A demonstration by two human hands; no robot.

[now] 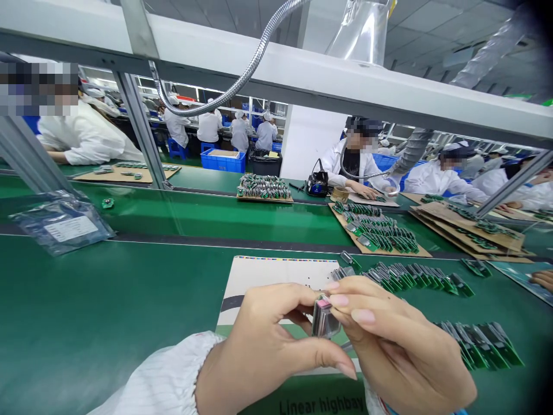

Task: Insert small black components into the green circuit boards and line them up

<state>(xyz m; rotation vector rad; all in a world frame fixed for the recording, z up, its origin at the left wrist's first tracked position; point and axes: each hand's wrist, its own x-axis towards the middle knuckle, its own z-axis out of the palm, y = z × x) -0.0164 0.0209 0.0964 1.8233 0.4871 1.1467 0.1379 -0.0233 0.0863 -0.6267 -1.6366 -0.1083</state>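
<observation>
My left hand (268, 340) and my right hand (401, 351) meet low in the middle of the view, both pinched on one small silver metal part (325, 319) with a pink tip. The left thumb and fingers grip its lower side. The right fingertips press on its top. Beneath the hands lies a white card (268, 276) on the green bench. Just right of the hands, a row of small green circuit boards (410, 276) leans in a line. A second row of green circuit boards (479, 343) sits nearer to me on the right.
A green conveyor belt (194, 216) runs across behind my bench. Cardboard trays of green boards (380, 230) lie on it. A clear bag (64, 225) rests at left. A flexible metal hose (242, 75) hangs from the overhead rail. Several workers in white coats sit opposite.
</observation>
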